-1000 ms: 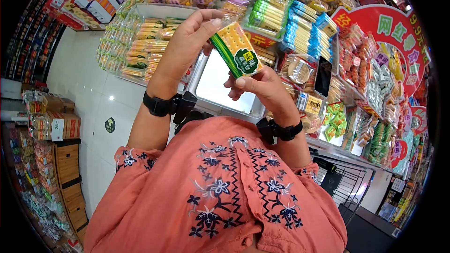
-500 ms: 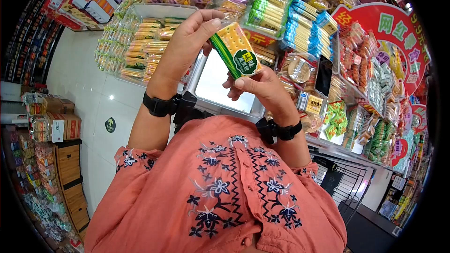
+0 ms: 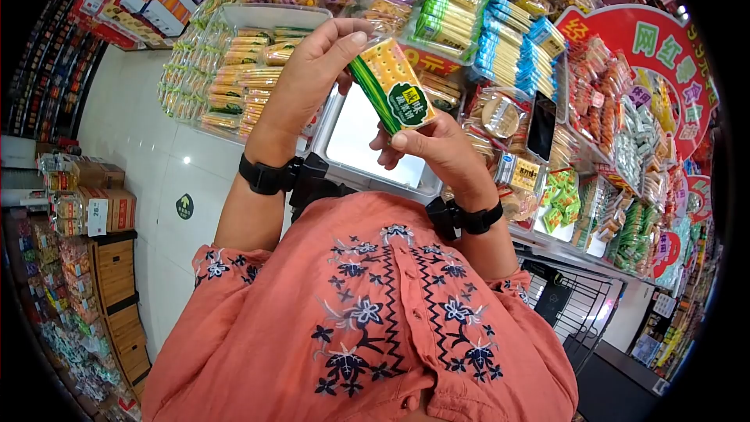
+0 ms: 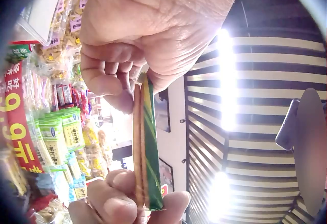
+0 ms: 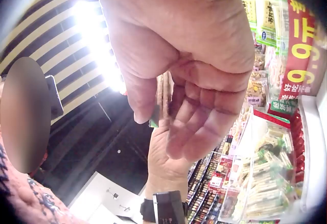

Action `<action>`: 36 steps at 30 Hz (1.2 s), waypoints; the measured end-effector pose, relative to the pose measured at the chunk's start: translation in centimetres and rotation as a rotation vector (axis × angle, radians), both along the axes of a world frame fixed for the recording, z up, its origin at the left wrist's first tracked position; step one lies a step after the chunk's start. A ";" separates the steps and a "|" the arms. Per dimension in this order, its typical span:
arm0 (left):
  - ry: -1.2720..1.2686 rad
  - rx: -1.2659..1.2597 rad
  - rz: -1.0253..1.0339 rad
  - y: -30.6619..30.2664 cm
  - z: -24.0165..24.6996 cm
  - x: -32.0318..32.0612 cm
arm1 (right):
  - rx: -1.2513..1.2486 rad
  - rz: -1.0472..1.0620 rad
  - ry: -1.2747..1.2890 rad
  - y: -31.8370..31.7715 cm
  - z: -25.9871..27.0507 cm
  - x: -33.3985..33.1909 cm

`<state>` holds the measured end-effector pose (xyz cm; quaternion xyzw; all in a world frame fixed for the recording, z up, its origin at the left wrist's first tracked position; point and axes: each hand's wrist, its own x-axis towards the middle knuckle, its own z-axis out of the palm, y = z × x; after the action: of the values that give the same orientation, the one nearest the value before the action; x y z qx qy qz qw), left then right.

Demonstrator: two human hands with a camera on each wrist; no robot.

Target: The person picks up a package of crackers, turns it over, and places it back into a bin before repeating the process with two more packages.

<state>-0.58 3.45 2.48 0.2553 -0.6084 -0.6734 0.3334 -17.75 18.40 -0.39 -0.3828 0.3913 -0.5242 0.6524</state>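
Note:
A flat packet of crackers (image 3: 393, 82), green and yellow with cracker pictures on its front, is held up at a slant between both hands. My left hand (image 3: 312, 70) pinches its upper end between thumb and fingers. At the lower right corner, my right hand (image 3: 437, 148) grips it with the thumb in front and the fingers behind. Edge-on in the left wrist view, the packet (image 4: 144, 147) looks thin, with crackers stacked inside the wrapper. In the right wrist view most of it is hidden behind the right hand (image 5: 189, 81).
Below the packet lies a bin with a bare white bottom (image 3: 367, 137). Around it stand a bin of wrapped cracker packs (image 3: 250, 70), green packs (image 3: 453, 8), blue packs (image 3: 508, 51) and a dark phone (image 3: 540, 126). A red sign (image 3: 648, 47) rises at the right; tiled floor (image 3: 148, 141) shows left.
Both hands keep their hold on the cracker packet. It has tilted very slightly, and otherwise almost nothing has moved.

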 end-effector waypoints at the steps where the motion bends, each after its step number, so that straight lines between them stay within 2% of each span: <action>1: 0.000 -0.003 0.003 0.0 0.0 0.0 | 0.000 0.001 -0.001 0.0 0.0 0.0; 19: -0.060 0.030 -0.027 -0.3 -1.9 -0.5 | 0.059 -0.084 0.087 0.1 -1.6 -1.2; 23: -0.206 -0.044 -0.050 -0.2 -2.9 -0.6 | 0.122 -0.169 0.214 0.0 -3.5 -2.3; 27: -0.317 -0.220 -0.151 -0.7 -7.3 -0.6 | 0.156 -0.282 0.282 0.5 -6.2 -3.1; 31: -0.504 -0.390 -0.293 -0.7 -8.5 -0.7 | 0.231 -0.259 0.420 1.1 -8.1 -3.9; 33: -0.541 -0.474 -0.305 -0.5 -9.2 -1.1 | 0.248 -0.258 0.389 1.4 -9.2 -4.2; 36: -0.559 -0.259 -0.340 -0.2 -10.4 -2.1 | 0.282 -0.302 0.379 1.7 -10.4 -4.6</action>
<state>-2.70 3.28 -7.89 0.2804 -0.7903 -0.5408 0.0667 -22.39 20.09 -10.82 -0.3166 0.6280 -0.4748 0.5291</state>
